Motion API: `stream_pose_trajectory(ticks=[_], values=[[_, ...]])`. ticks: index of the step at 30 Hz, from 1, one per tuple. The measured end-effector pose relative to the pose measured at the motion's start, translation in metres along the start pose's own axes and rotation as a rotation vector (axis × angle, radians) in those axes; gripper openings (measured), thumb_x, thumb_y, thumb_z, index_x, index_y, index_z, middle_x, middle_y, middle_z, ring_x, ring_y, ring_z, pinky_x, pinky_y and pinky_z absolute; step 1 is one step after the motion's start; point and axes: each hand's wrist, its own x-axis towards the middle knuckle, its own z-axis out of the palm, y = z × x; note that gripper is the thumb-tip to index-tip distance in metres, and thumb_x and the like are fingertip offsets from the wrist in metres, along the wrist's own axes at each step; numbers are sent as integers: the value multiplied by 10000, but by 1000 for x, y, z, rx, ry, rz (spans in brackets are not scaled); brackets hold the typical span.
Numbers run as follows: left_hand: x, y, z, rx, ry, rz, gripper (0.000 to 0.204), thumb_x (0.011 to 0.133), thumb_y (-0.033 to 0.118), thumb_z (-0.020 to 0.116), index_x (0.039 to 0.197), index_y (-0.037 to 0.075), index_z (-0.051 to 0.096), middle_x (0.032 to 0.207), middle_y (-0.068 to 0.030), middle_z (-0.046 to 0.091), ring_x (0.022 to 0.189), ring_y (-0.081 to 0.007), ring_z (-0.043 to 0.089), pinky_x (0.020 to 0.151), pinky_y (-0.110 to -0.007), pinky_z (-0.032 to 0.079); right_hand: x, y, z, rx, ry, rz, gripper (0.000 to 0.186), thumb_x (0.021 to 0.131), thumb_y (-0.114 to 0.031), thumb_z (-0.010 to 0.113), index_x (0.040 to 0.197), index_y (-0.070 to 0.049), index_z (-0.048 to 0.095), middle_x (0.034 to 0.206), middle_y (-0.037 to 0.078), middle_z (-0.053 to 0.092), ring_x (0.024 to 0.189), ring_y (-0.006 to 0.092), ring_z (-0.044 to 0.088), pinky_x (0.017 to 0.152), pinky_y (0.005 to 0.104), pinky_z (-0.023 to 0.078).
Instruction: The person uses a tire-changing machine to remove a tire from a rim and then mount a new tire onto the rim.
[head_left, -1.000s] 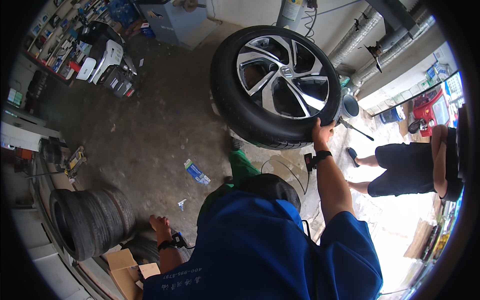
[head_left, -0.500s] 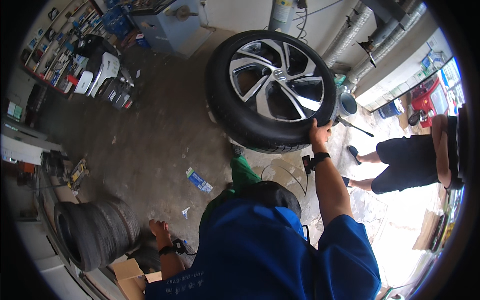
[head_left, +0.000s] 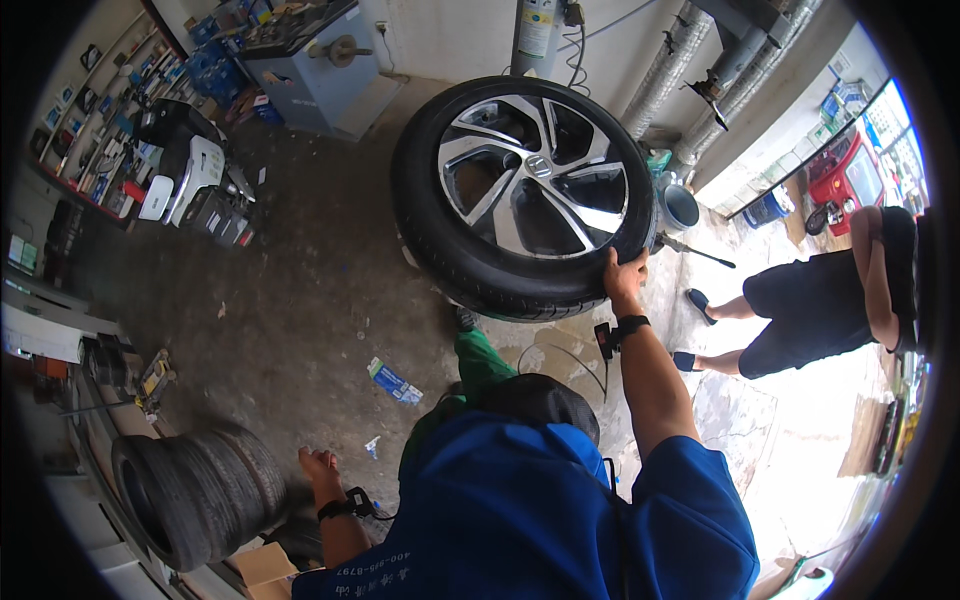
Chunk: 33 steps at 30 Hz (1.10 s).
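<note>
A car wheel point(head_left: 500, 285), a black tyre on a silver and black spoked rim, lies face up in front of me, raised off the floor. My right hand point(head_left: 625, 272) is closed on the near right edge of this tyre. A metal rod point(head_left: 712, 254) sticks out to the right beside it. My left hand point(head_left: 318, 462) hangs low by my side, fingers loosely bent and apart, with nothing visible in it, near several stacked used tyres point(head_left: 160, 500) lying on their sides.
At right stands another person point(head_left: 800, 315) with arms crossed, near buckets point(head_left: 680, 208) and a red vehicle point(head_left: 850, 175). A scooter point(head_left: 190, 175), shelves point(head_left: 80, 110), a grey machine point(head_left: 300, 80) and pipes point(head_left: 655, 80) line the back. A cardboard box point(head_left: 265, 568) is bottom left.
The wheel and my right hand have shifted left in the picture, as has much of the background, so my view has moved slightly. My right hand keeps its grip.
</note>
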Motion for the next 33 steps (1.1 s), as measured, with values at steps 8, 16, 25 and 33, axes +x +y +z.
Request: stream_pose_trajectory(ticks=[8, 16, 25, 33], values=[[14, -6, 0, 33, 17, 36, 368, 992, 431, 479, 1036, 69, 428, 714, 2, 291, 524, -150, 286, 568, -321, 332, 1, 6, -3, 17, 7, 11, 1057, 896, -533, 719, 1633, -148, 66, 1554, 386, 262, 1393, 534, 408, 1148, 533, 387], [19, -6, -16, 65, 54, -29, 384, 976, 449, 508, 1027, 75, 438, 719, -10, 305, 579, -156, 336, 587, -330, 334, 6, 6, -4, 23, -15, 15, 1088, 848, -582, 741, 1627, -199, 85, 1535, 390, 298, 1383, 530, 423, 1149, 543, 379], [3, -16, -24, 67, -77, 8, 310, 993, 381, 465, 948, 106, 329, 768, -5, 234, 605, -154, 245, 584, -353, 265, 1, -1, -17, 47, -13, 35, 1018, 855, -550, 733, 1603, -212, 131, 1491, 384, 372, 1392, 514, 408, 1157, 553, 346], [6, -22, -15, 74, 16, 13, 728, 1004, 496, 483, 1456, -67, 388, 808, -25, 372, 651, -162, 375, 602, -318, 330, -9, -14, -25, 16, -31, 6, 1004, 879, -532, 710, 1596, -132, 133, 1527, 344, 367, 1431, 493, 349, 1171, 559, 312]])
